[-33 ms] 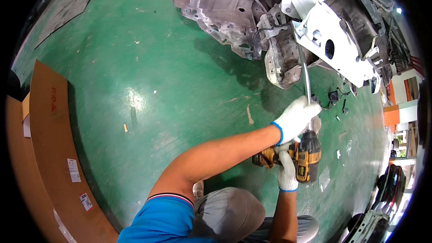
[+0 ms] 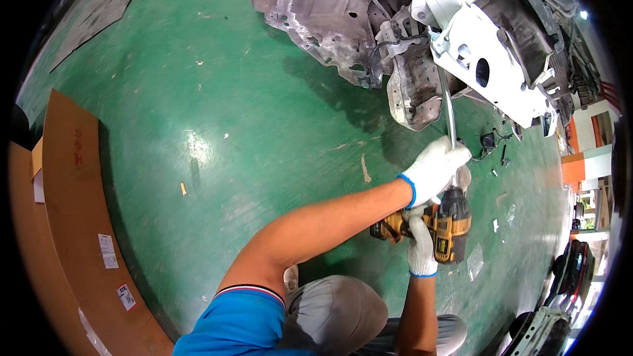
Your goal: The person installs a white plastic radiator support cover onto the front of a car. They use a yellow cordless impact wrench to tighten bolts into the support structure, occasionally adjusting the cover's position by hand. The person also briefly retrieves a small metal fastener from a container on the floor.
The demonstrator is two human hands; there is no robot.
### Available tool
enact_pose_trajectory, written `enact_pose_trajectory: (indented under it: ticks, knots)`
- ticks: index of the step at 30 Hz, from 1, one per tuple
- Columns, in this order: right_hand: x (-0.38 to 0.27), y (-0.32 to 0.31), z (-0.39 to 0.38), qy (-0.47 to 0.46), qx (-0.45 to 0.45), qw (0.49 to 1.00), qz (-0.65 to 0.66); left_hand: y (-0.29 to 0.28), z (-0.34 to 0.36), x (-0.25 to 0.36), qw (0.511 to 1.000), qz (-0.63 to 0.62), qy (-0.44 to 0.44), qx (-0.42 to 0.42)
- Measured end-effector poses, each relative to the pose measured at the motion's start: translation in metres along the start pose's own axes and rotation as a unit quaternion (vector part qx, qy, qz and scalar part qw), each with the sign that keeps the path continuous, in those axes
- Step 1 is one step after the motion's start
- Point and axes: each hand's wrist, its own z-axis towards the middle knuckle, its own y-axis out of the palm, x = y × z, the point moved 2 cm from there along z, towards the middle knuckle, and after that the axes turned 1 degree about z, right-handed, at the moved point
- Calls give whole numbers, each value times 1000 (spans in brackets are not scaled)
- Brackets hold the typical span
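My right hand (image 2: 421, 254), in a white glove with a blue cuff edge, is closed round the handle of a yellow and black cordless impact driver (image 2: 451, 231). From the driver's nose a long metal extension bar (image 2: 448, 109) runs away from me to the lower edge of a white metal bracket (image 2: 484, 59). My left hand (image 2: 432, 173), gloved the same way, wraps round the bar just ahead of the driver. Where the bar's far tip seats is hidden beneath the bracket. The bracket is fixed among worn grey metal body panels (image 2: 316, 13) of a vehicle.
A large brown cardboard box (image 2: 74, 178) stands at the left. A small black part with a cable (image 2: 488, 142) lies on the green floor (image 2: 217, 105) right of my hands, near scraps of clear plastic (image 2: 475, 262). Vehicle parts (image 2: 544, 329) sit at the lower right.
Both hands, the impact driver and the bar have shifted very slightly away from me. My grips are the same.
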Motion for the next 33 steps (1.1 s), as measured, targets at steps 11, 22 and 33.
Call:
enact_pose_trajectory:
  ticks: [11, 22, 33]
  knots:
    - [-11, 7, 33, -29, 2, 999, -25, -5, 23, 19, 998, -59, 0, 4]
    - [-8, 12, 40, -34, 13, 998, -52, -15, 31, 12, 998, -56, 4, 4]
    - [0, -19, 40, -96, 25, 952, -289, -21, 35, 5, 987, -156, 16, -47]
